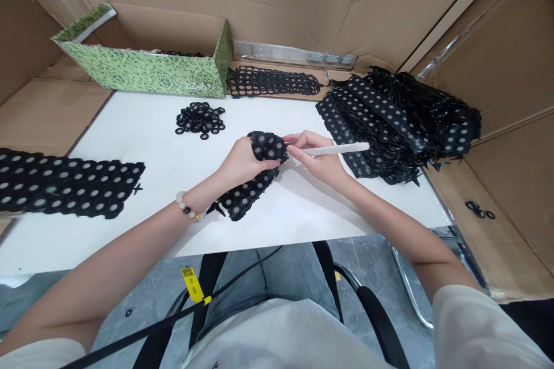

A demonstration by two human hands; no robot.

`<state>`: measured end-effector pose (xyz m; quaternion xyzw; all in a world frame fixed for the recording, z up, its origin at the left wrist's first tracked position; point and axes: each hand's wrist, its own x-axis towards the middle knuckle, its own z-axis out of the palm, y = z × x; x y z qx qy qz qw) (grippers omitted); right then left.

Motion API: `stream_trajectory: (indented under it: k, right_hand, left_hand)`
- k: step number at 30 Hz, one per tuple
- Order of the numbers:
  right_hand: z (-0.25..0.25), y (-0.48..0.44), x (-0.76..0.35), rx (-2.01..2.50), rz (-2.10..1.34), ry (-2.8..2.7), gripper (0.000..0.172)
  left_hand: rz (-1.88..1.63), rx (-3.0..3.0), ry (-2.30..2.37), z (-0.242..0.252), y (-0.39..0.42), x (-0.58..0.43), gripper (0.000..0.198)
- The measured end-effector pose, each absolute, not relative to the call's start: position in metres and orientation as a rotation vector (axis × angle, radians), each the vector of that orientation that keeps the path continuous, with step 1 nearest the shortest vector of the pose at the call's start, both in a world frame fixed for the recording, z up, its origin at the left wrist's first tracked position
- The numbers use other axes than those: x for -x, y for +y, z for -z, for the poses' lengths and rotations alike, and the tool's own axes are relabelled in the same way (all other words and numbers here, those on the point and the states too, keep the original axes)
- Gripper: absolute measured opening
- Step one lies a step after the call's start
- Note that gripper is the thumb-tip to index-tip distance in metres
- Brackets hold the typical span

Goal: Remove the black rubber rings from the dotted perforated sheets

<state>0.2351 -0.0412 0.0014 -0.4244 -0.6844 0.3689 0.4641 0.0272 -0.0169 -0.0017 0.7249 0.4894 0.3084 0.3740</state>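
My left hand [243, 162] is closed around a black die-cut sheet of rings [247, 193], bending its top end upward over the white table [142, 138]. My right hand [318, 157] pinches a white stick-like tool [341, 149] and points its tip at the bent end of the sheet. A bead bracelet [187, 207] sits on my left wrist. A small heap of loose black rings [200, 119] lies further back on the table.
A green patterned box [151, 72] stands at the back left. A large stack of black ring sheets [402, 121] lies at the right, another sheet [64, 184] at the left, one more [274, 82] at the back. Cardboard walls surround the table. A few rings [478, 209] lie on cardboard at right.
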Motion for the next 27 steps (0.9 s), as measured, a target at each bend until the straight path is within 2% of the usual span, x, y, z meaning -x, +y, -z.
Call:
stream_trajectory:
  k: [7,16,27]
  right_hand:
    - [-0.003,-0.042,-0.235,1.065,-0.946,-1.685,0.033]
    - [0.006,-0.041,-0.232,1.026,-0.608,-1.869,0.025]
    - [0.01,-0.042,-0.228,1.05,-0.536,-1.909,0.026]
  left_hand:
    - [-0.815,-1.815,1.271,0.001,-0.019,-0.029,0.046]
    - [-0.881,-1.798,1.195,0.004,-0.019,-0.03,0.051]
    - [-0.836,-1.774,1.123,0.003,-0.017,-0.03,0.05]
